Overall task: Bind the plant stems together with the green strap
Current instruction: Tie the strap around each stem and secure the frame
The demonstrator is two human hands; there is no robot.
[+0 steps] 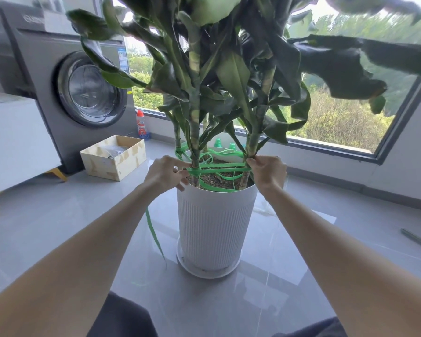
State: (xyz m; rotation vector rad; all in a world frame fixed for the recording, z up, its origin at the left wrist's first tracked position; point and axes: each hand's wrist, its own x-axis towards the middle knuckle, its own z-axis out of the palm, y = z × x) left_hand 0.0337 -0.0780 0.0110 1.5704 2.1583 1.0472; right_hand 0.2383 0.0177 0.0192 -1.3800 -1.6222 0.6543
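Green strap point(223, 165) runs in several bands between the plant stems point(194, 142) just above the soil of a ribbed white pot point(214, 227), wound round one stem near the pot's left rim and another near its right. A person's left hand point(164, 172) pinches the strap beside the left stem; the right hand point(267, 171) curls its fingers on the strap at the right stem. A loose tail of strap hangs down the pot's left side toward the grey tiled floor point(58, 227). Left of the pot sit a wooden box point(113, 158) and a grey washing machine point(71, 88).
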